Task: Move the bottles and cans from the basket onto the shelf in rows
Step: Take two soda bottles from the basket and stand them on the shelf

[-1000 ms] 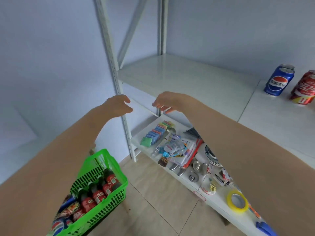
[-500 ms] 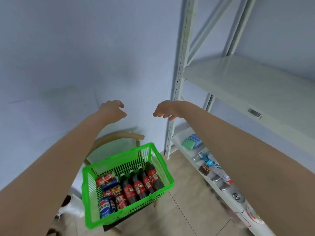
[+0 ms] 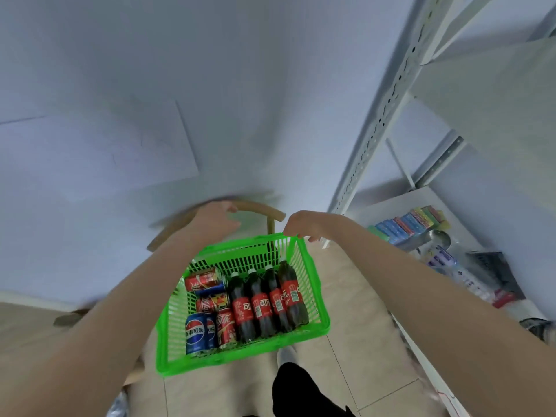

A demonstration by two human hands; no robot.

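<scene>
Both arms have swung away from the shelf (image 3: 496,100) and now reach over the green basket (image 3: 240,367). The left hand (image 3: 216,219) hangs loosely curled and empty above its far rim. The right hand (image 3: 304,227), fingers drooping, holds nothing at the far right corner. Four bottles (image 3: 264,305) line the basket's right side, cans (image 3: 207,316) its left. The next pick looks imminent.

The blue can (image 3: 195,334) reads "事可乐"; red bottle labels (image 3: 242,310) show "可".
</scene>
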